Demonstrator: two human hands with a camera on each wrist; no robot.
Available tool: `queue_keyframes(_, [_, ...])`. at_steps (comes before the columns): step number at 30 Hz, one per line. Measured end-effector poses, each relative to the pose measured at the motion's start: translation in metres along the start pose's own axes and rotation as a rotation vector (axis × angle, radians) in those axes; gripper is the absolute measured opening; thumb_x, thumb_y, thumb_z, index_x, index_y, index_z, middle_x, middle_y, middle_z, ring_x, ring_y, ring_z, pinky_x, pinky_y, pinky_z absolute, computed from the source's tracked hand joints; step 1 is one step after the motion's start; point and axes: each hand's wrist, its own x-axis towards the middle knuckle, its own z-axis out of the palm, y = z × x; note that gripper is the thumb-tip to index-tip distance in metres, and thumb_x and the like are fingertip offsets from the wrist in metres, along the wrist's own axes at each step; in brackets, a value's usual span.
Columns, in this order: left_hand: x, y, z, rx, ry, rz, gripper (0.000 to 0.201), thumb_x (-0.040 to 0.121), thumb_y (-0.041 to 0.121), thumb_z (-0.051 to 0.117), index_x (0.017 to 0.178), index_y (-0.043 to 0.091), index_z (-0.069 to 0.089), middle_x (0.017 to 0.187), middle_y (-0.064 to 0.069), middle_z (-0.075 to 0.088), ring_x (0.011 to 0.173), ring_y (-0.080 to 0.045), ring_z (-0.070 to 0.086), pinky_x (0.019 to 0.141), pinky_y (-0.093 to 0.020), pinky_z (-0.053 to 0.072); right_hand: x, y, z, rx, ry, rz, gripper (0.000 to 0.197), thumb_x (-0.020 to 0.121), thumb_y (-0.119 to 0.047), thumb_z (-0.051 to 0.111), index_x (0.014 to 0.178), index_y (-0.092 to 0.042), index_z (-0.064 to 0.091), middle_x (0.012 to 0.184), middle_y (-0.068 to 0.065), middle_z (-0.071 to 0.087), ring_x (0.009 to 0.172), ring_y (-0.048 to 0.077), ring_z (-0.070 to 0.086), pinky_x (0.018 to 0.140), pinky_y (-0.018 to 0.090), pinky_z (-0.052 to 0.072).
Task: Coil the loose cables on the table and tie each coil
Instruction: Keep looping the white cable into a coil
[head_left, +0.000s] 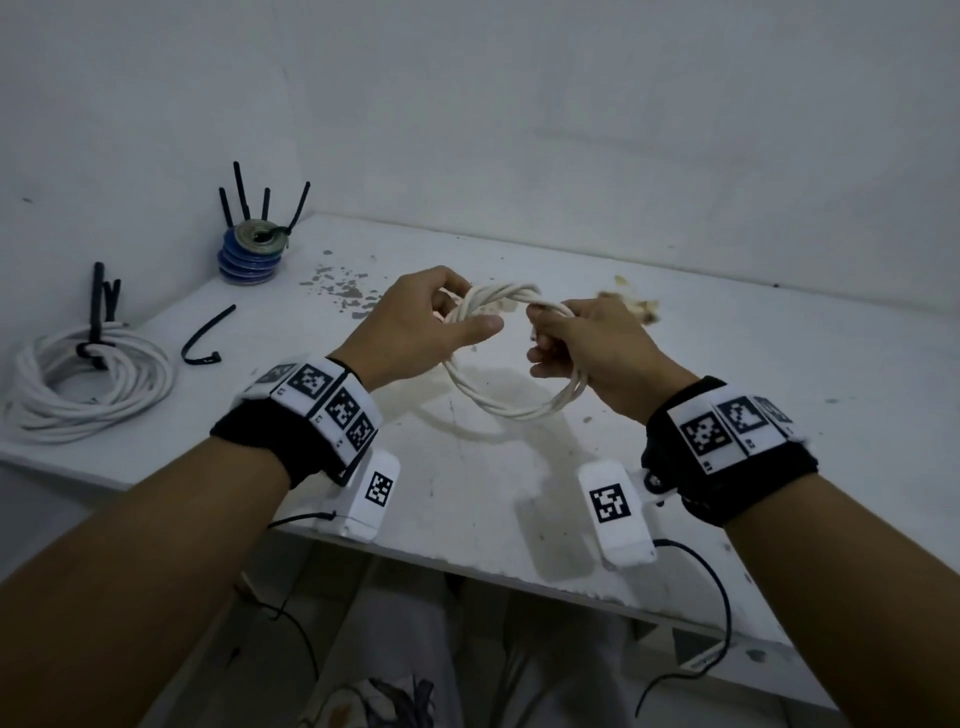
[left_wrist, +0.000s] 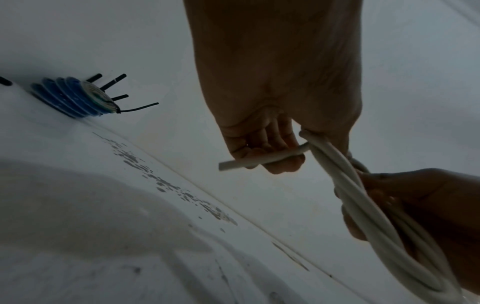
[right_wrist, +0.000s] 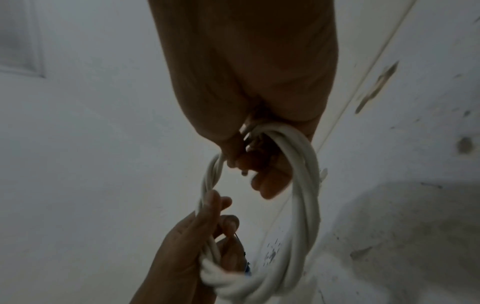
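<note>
Several turns of thin off-white round cable, gathered into a small coil (head_left: 511, 358), hang in the air above the middle of the white scuffed surface (head_left: 701, 364), held between both hands. Left hand (head_left: 415, 322): fingers (left_wrist: 262, 144) curled round the upper left of the coil, and the left wrist view shows them also clamped on the short cut free end (left_wrist: 244, 162), which pokes out to the left. Right hand (head_left: 592, 353): fingers (right_wrist: 265, 176) closed round the bundled strands on the right side of the coil.

Handling, judged: light, since it hangs from two grips without strain. Semi-stiff; the turns hold a rounded bow at the bottom rather than drooping flat, so they likely spring open if released. The smooth jacket looks liable to slip strand against strand. Best hold is across all turns at once, at opposite sides of the loop, with the free end pinned under a finger. No tie is on this coil yet.

Far left of the head frame: larger white cable coil (head_left: 88, 384), bound with a black strap, lying on the surface. A loose black strap tie (head_left: 205, 338) lies just right of it. Upper left, against the wall: a stack of blue coils (head_left: 252, 254) with black tie tails sticking up.
</note>
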Motion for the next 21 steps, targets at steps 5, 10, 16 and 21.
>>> queue_keyframes(5, [-0.007, -0.002, -0.006, 0.184, -0.023, 0.05, 0.049, 0.09, 0.063, 0.052, 0.076, 0.019, 0.068, 0.063, 0.002, 0.064, 0.057, -0.013, 0.058, 0.061, -0.036, 0.047, -0.001, -0.001, 0.008, -0.116, -0.109, -0.018, 0.013, 0.097, -0.014, 0.061, 0.101, -0.001, 0.06, 0.088, 0.014, 0.065, 0.071, 0.019, 0.068, 0.065, 0.032, 0.06])
queue_keyframes(10, [-0.008, -0.012, -0.028, 0.23, 0.05, -0.087, 0.062, 0.081, 0.07, 0.057, 0.08, 0.009, 0.068, 0.069, -0.009, 0.063, 0.058, -0.01, 0.05, 0.059, -0.027, 0.038, -0.003, -0.009, 0.031, -0.43, -0.113, -0.286, 0.029, 0.1, -0.035, 0.054, 0.121, -0.016, 0.06, 0.072, 0.009, 0.07, 0.058, 0.022, 0.07, 0.058, 0.025, 0.056])
queue_keyframes(16, [-0.016, -0.024, -0.066, -0.325, 0.274, -0.58, 0.037, 0.075, 0.027, 0.086, 0.093, -0.001, 0.071, 0.064, -0.005, 0.059, 0.049, -0.011, 0.048, 0.047, -0.02, 0.045, 0.019, -0.01, 0.077, -0.323, 0.005, -0.276, 0.015, 0.098, -0.021, 0.061, 0.096, -0.01, 0.073, 0.069, 0.021, 0.07, 0.057, 0.027, 0.072, 0.061, 0.039, 0.062])
queue_keyframes(21, [-0.035, -0.048, -0.118, -0.201, 0.398, -0.623, 0.018, 0.081, 0.009, 0.079, 0.084, -0.007, 0.072, 0.08, -0.017, 0.071, 0.06, -0.017, 0.063, 0.067, -0.027, 0.061, 0.039, -0.013, 0.135, -0.316, -0.087, -0.245, 0.024, 0.099, -0.019, 0.059, 0.113, -0.004, 0.071, 0.059, 0.009, 0.065, 0.051, 0.023, 0.069, 0.058, 0.034, 0.061])
